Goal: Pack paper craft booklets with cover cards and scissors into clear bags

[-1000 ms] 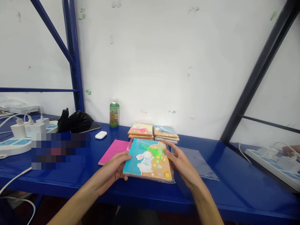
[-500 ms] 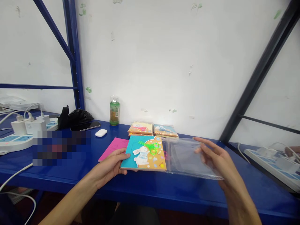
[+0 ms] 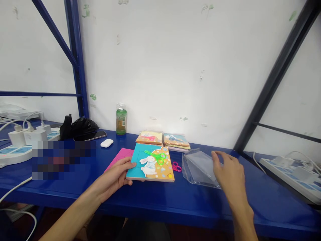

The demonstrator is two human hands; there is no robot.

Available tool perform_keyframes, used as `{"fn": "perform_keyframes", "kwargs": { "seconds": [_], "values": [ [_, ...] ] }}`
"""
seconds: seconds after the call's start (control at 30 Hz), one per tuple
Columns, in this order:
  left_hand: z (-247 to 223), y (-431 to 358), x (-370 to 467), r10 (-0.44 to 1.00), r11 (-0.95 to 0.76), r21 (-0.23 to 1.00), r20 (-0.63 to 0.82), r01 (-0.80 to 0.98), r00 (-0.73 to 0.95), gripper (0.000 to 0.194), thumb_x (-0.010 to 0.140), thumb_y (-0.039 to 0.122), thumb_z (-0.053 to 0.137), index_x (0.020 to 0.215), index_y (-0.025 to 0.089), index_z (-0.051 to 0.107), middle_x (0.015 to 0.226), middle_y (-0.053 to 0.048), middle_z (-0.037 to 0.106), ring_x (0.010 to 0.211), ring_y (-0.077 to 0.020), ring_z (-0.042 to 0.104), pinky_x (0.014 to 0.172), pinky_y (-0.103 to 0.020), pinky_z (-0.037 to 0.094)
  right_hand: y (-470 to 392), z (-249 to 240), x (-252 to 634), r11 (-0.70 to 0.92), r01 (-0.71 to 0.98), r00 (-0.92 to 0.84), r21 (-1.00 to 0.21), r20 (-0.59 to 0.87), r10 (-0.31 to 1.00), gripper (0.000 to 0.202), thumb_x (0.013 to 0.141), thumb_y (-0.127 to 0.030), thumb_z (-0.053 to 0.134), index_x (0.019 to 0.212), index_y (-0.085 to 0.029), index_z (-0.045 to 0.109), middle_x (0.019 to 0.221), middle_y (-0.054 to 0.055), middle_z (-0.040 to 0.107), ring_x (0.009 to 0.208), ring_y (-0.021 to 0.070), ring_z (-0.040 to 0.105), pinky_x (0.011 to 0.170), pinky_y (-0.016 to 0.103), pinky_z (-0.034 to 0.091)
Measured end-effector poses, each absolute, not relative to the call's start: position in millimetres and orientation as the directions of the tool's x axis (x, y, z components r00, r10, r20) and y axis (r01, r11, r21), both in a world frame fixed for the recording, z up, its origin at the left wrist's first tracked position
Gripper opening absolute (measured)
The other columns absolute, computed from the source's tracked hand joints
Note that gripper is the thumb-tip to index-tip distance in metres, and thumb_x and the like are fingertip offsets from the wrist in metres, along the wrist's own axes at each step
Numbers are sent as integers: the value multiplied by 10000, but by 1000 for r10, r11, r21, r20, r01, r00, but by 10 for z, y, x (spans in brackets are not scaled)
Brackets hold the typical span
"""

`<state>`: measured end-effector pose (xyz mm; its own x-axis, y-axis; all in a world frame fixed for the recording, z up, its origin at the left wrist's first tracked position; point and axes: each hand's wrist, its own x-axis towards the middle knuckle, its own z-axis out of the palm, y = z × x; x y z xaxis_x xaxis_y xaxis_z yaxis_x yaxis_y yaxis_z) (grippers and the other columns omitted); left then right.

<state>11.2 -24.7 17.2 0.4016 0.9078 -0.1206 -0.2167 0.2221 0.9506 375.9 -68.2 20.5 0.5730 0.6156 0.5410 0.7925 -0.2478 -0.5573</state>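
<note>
My left hand (image 3: 122, 172) grips the left edge of a teal-and-orange rabbit book (image 3: 135, 169), thumb on top and fingers beneath. Green plastic scissors (image 3: 160, 157) lie on its cover. Partly under the book's right side, pink scissors (image 3: 177, 166) show their handles on the desk. A crumpled clear plastic bag (image 3: 199, 170) rests further right. My right hand (image 3: 229, 175) is over the bag's right end, fingers curved and apart; any contact with the bag is hidden. A pink book (image 3: 120, 156) lies behind my left hand.
Wrapped book sets (image 3: 149, 138) and a second stack (image 3: 176, 141) sit by the wall. Further left are a green bottle (image 3: 121, 120), a white case (image 3: 107, 143), a phone (image 3: 92, 135), a black bag (image 3: 81, 126) and a power strip (image 3: 15, 152) on the blue desk (image 3: 150, 197).
The clear bag, earlier stretched out against the book's right side, now lies apart and crumpled. The pink scissors are uncovered. My right hand has shifted slightly left; my left still holds the book.
</note>
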Motion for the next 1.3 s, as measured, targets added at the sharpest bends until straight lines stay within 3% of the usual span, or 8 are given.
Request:
{"fn": "perform_keyframes", "kwargs": {
  "seconds": [0.07,0.23,0.53,0.73,0.93,1.07,1.17,1.3],
  "values": [
    [167,-264,122,904,227,947,-116,-230,412,250,895,212,673,1112,136,575,809,-40,731,682,-155,741,427,-154,489,-683,286,3497,-138,803,519,-580,565,641,492,917,-566,427,1135,-206,681,1098,197,694,1083,398,616,889,527,461],
    [169,-321,164,894,249,935,-122,-251,431,302,851,239,730,1101,158,580,724,25,674,579,-107,659,419,-169,497,-621,270,2858,128,475,165,-871,230,959,654,887,-672,486,1391,-257,436,989,81,736,776,249,707,582,320,511],
    [214,-400,224,875,275,936,-148,-221,460,397,773,283,794,1086,156,584,733,24,652,520,-80,552,390,-169,471,-496,184,2864,127,581,250,-804,325,912,410,895,-526,522,1107,-211,677,571,-4,682,530,210,648,513,276,430],
    [205,-360,172,866,266,932,-119,-246,485,387,834,261,731,1177,143,595,757,1,657,564,-108,599,396,-179,467,-478,160,3005,12,704,439,-711,448,779,399,965,-500,414,1168,-238,637,742,38,740,622,227,672,656,322,426],
    [211,-364,157,871,251,931,-97,-266,481,350,870,235,705,1186,126,603,786,-10,665,558,-86,557,431,-179,485,-455,94,3022,-107,771,423,-627,380,822,433,947,-532,454,967,-193,724,740,138,723,741,316,678,671,370,412],
    [214,-377,178,856,256,928,-87,-271,510,357,872,238,705,1194,124,600,839,-27,678,559,-82,554,435,-184,485,-532,210,2885,19,611,207,-792,183,961,632,987,-635,247,946,-210,713,734,63,723,529,193,623,493,284,400],
    [202,-382,183,865,261,931,-107,-255,491,346,854,256,725,1155,118,622,819,-27,670,571,-95,565,446,-197,499,-596,262,2739,79,406,27,-910,98,995,543,915,-687,436,980,-202,671,690,25,689,483,163,571,393,239,315],
    [186,-374,140,856,273,944,-150,-185,495,433,843,274,730,1237,152,600,886,-46,695,661,-146,633,507,-249,567,-616,254,2701,125,300,87,-946,158,984,448,879,-637,540,984,-209,621,673,14,694,526,178,615,433,239,389]
  ]
}}
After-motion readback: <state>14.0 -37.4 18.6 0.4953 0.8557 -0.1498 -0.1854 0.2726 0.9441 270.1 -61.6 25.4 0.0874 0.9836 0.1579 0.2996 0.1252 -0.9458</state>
